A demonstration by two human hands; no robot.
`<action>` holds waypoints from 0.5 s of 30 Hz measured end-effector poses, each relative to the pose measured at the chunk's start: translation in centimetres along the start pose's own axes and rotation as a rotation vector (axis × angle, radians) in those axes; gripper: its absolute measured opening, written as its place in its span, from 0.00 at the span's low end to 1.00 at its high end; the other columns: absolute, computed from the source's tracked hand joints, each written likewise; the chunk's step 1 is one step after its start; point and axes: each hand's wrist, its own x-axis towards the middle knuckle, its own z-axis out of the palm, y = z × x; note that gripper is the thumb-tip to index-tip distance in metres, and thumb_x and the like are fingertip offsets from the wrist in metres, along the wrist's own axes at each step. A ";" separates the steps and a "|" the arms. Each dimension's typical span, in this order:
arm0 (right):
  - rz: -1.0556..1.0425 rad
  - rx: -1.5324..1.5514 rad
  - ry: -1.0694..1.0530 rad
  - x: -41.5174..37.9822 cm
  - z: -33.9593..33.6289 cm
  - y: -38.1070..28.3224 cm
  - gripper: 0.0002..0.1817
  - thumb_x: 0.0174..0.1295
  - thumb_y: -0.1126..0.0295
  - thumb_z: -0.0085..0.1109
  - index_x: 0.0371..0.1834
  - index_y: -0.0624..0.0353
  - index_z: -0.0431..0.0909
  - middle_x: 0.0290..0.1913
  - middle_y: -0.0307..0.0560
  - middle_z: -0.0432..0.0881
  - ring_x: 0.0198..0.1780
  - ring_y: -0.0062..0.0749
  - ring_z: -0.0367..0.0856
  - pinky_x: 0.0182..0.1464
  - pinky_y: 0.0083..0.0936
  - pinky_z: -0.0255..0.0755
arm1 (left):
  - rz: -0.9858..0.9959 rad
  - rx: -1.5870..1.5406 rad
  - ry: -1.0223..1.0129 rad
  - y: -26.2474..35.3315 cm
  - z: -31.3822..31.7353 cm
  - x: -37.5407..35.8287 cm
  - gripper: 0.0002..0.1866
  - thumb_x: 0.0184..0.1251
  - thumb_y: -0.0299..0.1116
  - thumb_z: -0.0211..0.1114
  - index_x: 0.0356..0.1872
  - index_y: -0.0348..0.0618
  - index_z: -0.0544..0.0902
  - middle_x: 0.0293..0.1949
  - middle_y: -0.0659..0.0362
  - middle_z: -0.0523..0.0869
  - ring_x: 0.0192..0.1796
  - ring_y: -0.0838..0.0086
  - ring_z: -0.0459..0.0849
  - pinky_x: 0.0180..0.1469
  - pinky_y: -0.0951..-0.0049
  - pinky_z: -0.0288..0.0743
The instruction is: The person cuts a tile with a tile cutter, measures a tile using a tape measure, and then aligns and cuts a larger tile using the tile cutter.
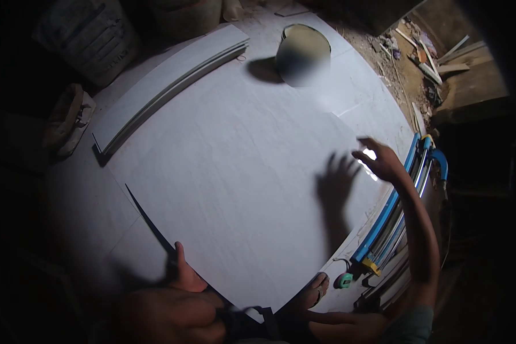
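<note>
Head view: one large pale slab (229, 178), flat-faced, on the floor (86, 200), its near corner pointing at the person. Left hand (190, 278), one, at the slab's near left edge, thumb upright against it; remaining fingers hidden, so whether it is clamped there cannot be told. Right hand (384, 161), one, bare, fingers spread and parted, held above the slab's right side, its shadow separate on the surface; the two hands well apart. Dark wedge along the left edge, perhaps a gap beneath: should that side be raised and the thumb slip, the edge could drop and pinch hidden fingers or chip. Foot (316, 291), toes bare, at the near right edge: a sideways slide of the slab could catch them. Blue-railed tool (378, 221), one, lying along the right edge, near it: a swing to that side might knock the slab's rim against the rail. Green tape measure (344, 280), one, just beyond the near right edge, liable to be trapped underfoot. Stack of long boards (172, 80), beyond the far left edge, and bucket (304, 51), toward the far corner: both obstacles if the slab were pushed forward. Rubble (398, 46), past the floor's far right edge; grit from it, if carried under, could unseat or crack the slab.
</note>
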 end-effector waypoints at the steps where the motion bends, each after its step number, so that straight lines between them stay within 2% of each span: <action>1: 0.024 -0.140 0.077 4.0 2.3 3.1 0.35 0.70 0.41 0.53 0.68 0.58 0.74 0.55 0.61 0.85 0.52 0.55 0.85 0.57 0.42 0.77 | 0.058 0.022 -0.043 0.1 0.4 -0.1 0.55 0.65 0.81 0.36 0.82 0.49 0.48 0.83 0.51 0.49 0.82 0.52 0.50 0.80 0.44 0.42; 2: 0.046 -0.271 0.145 7.9 4.8 6.0 0.37 0.71 0.39 0.49 0.70 0.58 0.72 0.56 0.62 0.84 0.52 0.55 0.85 0.57 0.43 0.76 | 0.024 0.033 0.012 0.6 0.5 -0.4 0.55 0.65 0.81 0.36 0.82 0.48 0.49 0.82 0.51 0.50 0.82 0.52 0.50 0.80 0.45 0.43; 3: -0.092 -0.005 0.060 11.9 7.1 9.4 0.37 0.70 0.38 0.49 0.68 0.60 0.74 0.55 0.59 0.84 0.53 0.50 0.84 0.58 0.39 0.75 | -0.011 0.032 0.076 1.2 0.7 -0.8 0.55 0.65 0.81 0.37 0.82 0.48 0.49 0.82 0.51 0.50 0.82 0.52 0.51 0.80 0.45 0.43; 4: -0.170 0.127 -0.038 14.4 8.3 11.0 0.37 0.71 0.38 0.46 0.69 0.58 0.74 0.48 0.57 0.83 0.48 0.47 0.81 0.53 0.39 0.74 | -0.054 0.018 0.137 1.4 0.5 -1.1 0.55 0.65 0.81 0.38 0.82 0.48 0.49 0.82 0.51 0.51 0.81 0.53 0.51 0.80 0.45 0.43; 5: -0.225 0.216 -0.111 15.8 9.4 11.8 0.38 0.71 0.38 0.43 0.70 0.57 0.74 0.42 0.54 0.81 0.42 0.44 0.79 0.49 0.38 0.72 | -0.048 -0.076 0.057 1.1 -0.4 -0.6 0.55 0.65 0.81 0.40 0.82 0.47 0.52 0.82 0.51 0.52 0.81 0.54 0.52 0.79 0.45 0.45; 7: -0.268 0.260 -0.172 17.5 10.8 12.4 0.39 0.72 0.37 0.37 0.71 0.55 0.74 0.30 0.48 0.78 0.32 0.38 0.74 0.41 0.37 0.70 | -0.046 -0.121 0.090 1.1 -0.8 -0.4 0.54 0.66 0.80 0.40 0.81 0.47 0.53 0.81 0.51 0.55 0.80 0.55 0.54 0.79 0.47 0.46; 8: -0.289 0.205 -0.127 17.4 11.2 12.1 0.37 0.73 0.37 0.36 0.71 0.53 0.75 0.28 0.49 0.77 0.31 0.40 0.75 0.40 0.38 0.70 | -0.046 -0.126 0.112 1.4 -0.6 -0.7 0.54 0.66 0.79 0.40 0.81 0.47 0.53 0.81 0.51 0.56 0.80 0.55 0.55 0.79 0.48 0.47; 9: -0.130 0.074 -0.186 17.5 11.0 11.0 0.37 0.72 0.37 0.37 0.71 0.51 0.75 0.29 0.50 0.77 0.31 0.42 0.76 0.40 0.40 0.70 | -0.037 -0.093 0.193 2.4 0.7 -1.6 0.54 0.67 0.79 0.40 0.81 0.47 0.54 0.80 0.52 0.57 0.80 0.55 0.56 0.79 0.49 0.47; 11: -0.130 0.019 -0.148 16.6 10.7 9.9 0.38 0.70 0.35 0.41 0.62 0.55 0.81 0.32 0.55 0.83 0.35 0.48 0.82 0.43 0.44 0.72 | -0.026 0.006 0.354 4.0 3.5 -3.1 0.53 0.67 0.78 0.39 0.81 0.46 0.55 0.80 0.52 0.60 0.79 0.55 0.58 0.79 0.51 0.48; 14: 0.383 -0.055 -0.132 14.8 9.1 4.0 0.32 0.67 0.39 0.46 0.46 0.57 0.86 0.46 0.64 0.86 0.49 0.60 0.85 0.50 0.47 0.77 | -0.030 -0.123 0.178 2.6 -0.1 -1.2 0.51 0.69 0.77 0.38 0.80 0.46 0.56 0.79 0.53 0.62 0.78 0.55 0.60 0.79 0.53 0.49; 15: 0.433 -0.066 -0.032 15.7 11.2 6.7 0.28 0.65 0.42 0.49 0.43 0.57 0.86 0.45 0.65 0.86 0.49 0.61 0.85 0.51 0.48 0.78 | -0.015 -0.163 0.075 2.2 -0.9 -0.6 0.50 0.70 0.76 0.37 0.80 0.45 0.57 0.79 0.53 0.62 0.78 0.54 0.59 0.79 0.53 0.48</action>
